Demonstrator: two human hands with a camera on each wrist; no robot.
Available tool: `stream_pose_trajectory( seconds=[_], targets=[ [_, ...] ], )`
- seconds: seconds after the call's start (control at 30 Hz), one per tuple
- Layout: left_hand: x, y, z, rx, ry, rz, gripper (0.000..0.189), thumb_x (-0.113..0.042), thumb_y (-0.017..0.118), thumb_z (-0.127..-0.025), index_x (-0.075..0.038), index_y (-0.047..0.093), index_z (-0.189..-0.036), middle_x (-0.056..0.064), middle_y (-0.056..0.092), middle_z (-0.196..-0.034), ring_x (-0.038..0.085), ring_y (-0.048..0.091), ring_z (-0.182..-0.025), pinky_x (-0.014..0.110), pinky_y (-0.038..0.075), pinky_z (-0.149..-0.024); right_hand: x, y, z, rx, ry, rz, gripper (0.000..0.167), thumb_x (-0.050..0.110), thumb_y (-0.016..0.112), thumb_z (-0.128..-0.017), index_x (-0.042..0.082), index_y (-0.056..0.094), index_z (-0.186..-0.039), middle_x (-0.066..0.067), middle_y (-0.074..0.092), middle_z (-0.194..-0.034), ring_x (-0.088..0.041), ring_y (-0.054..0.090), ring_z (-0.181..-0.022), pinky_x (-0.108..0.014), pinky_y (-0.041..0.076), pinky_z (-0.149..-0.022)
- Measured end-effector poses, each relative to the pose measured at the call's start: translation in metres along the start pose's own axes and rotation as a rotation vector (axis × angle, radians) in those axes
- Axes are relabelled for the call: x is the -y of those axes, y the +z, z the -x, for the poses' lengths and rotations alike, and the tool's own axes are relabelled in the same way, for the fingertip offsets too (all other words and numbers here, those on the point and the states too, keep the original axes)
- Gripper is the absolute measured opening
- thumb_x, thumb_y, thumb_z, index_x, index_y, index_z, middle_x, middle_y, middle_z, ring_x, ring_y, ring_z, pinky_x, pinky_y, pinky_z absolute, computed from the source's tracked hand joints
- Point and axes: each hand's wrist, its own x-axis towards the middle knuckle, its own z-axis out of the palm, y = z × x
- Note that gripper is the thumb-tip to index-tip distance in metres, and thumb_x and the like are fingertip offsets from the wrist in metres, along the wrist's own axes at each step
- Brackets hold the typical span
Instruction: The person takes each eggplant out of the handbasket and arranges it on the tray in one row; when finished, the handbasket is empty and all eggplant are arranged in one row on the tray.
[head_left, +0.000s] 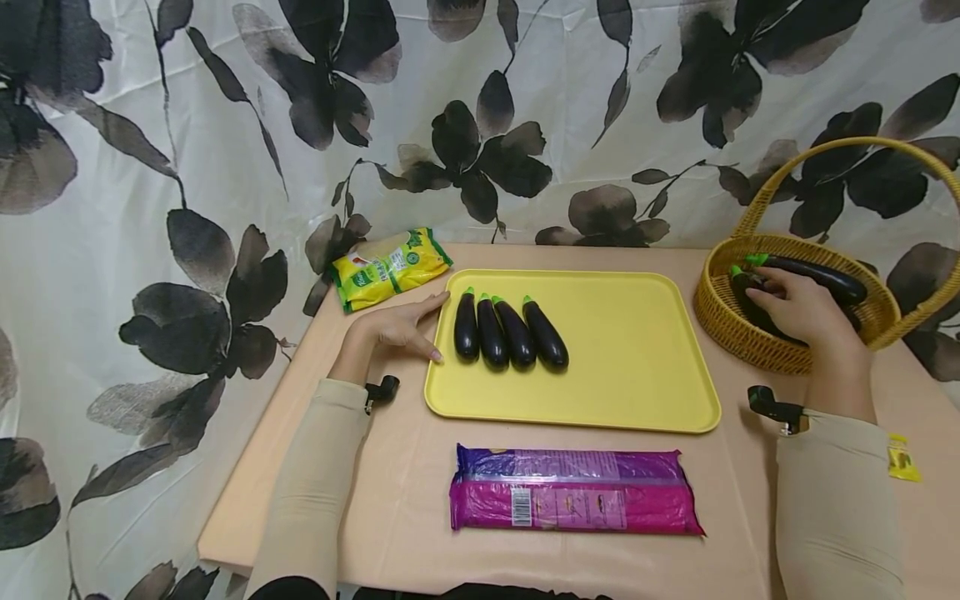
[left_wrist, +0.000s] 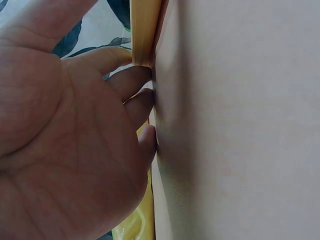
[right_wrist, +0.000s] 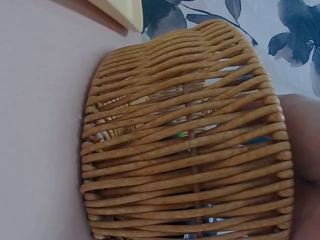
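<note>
Several dark eggplants (head_left: 491, 333) with green stems lie side by side at the left of a yellow tray (head_left: 630, 350). My left hand (head_left: 397, 327) rests at the tray's left edge, thumb by the rim and fingers extended; the left wrist view shows its palm (left_wrist: 75, 130) and fingertips by the tray's side. Over at the right, my right hand (head_left: 806, 312) reaches into a wicker basket (head_left: 757, 354), fingers curled on an eggplant (head_left: 746, 292). Another eggplant (head_left: 821, 277) lies behind that hand in the basket. In the right wrist view, the basket's woven wall (right_wrist: 185, 150) hides most of the hand.
A yellow-green packet (head_left: 393, 268) lies at the table's back left. In front of the tray is a purple-pink package (head_left: 573, 492). A small yellow packet (head_left: 903, 460) sits by the right sleeve. The basket's tall handle (head_left: 765, 187) arches above it. A floral curtain (head_left: 420, 100) hangs behind.
</note>
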Motion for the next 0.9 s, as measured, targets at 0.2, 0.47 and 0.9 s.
stream_pose_trajectory(
  seconds=[0.2,0.47,0.9],
  targets=[
    [-0.003,-0.001,-0.002,0.008,-0.011,0.014,0.137,-0.048,0.097,-0.068,-0.029,0.006,-0.169,0.000,0.000,-0.177,0.023,-0.005,-0.164,0.052,0.000,-0.133,-0.002,-0.001,-0.006,-0.026,0.045,-0.016,0.065,0.037,0.044,-0.112,-0.001,0.028,-0.162,-0.044,0.046,-0.140,-0.064,0.040,-0.131,-0.082,0.031,-0.106],
    [-0.006,-0.003,-0.004,0.009,-0.028,0.020,0.137,-0.049,0.097,-0.067,-0.029,0.007,-0.169,-0.002,0.001,-0.177,0.023,-0.004,-0.164,0.053,0.000,-0.132,-0.006,-0.004,-0.013,0.036,0.075,-0.019,0.062,0.027,0.050,-0.110,-0.003,0.028,-0.161,-0.044,0.048,-0.139,-0.065,0.038,-0.132,-0.083,0.029,-0.106],
    [-0.009,-0.005,-0.005,0.001,-0.029,0.011,0.137,-0.050,0.096,-0.068,-0.027,0.007,-0.169,-0.004,0.002,-0.177,0.021,-0.003,-0.163,0.051,0.002,-0.133,-0.012,-0.005,-0.022,0.110,0.114,0.027,0.069,0.035,0.056,-0.108,-0.003,0.030,-0.160,-0.045,0.042,-0.144,-0.068,0.032,-0.132,-0.087,0.025,-0.103]
  ],
)
